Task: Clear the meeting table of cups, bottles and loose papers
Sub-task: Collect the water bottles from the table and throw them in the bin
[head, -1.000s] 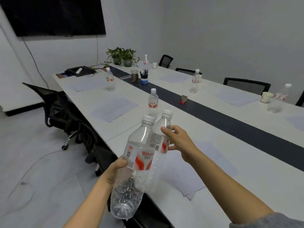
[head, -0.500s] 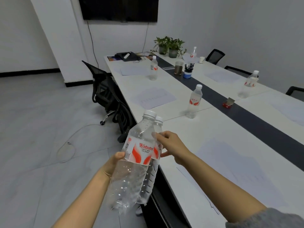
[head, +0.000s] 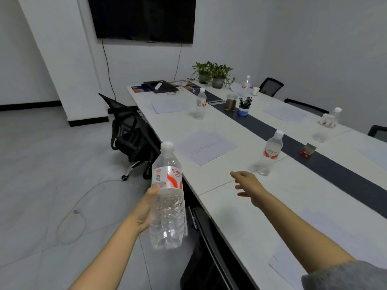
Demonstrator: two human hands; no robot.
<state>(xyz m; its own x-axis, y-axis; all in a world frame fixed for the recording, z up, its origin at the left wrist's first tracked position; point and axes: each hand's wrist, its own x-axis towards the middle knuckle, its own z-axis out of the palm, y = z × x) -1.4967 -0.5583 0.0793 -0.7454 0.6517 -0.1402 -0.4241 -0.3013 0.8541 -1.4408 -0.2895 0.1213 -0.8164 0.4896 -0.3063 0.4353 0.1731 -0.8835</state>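
My left hand (head: 144, 212) grips a clear plastic water bottle (head: 167, 197) with a red and white label, held upright off the table's near edge. A second bottle behind it does not show plainly. My right hand (head: 248, 185) hovers open above the white meeting table (head: 240, 216), fingers spread, a short way in front of a standing bottle (head: 270, 153). More bottles stand further along (head: 201, 103), at the right (head: 327, 124) and at the far end (head: 247, 81). Loose papers lie mid-table (head: 206, 147), further back (head: 167, 106) and near my right forearm (head: 314, 237). A paper cup (head: 255, 91) sits at the far end.
A black office chair (head: 129, 126) stands by the table's left side, and another chair (head: 209, 258) is tucked under the near edge. A pen holder (head: 244, 107), a glass cup (head: 231, 102) and potted plants (head: 213, 74) sit on the dark centre strip. A cable lies on the floor (head: 71, 216).
My right hand has let go of the bottles at my left hand and moved right, out over the table. The view has shifted further along the table.
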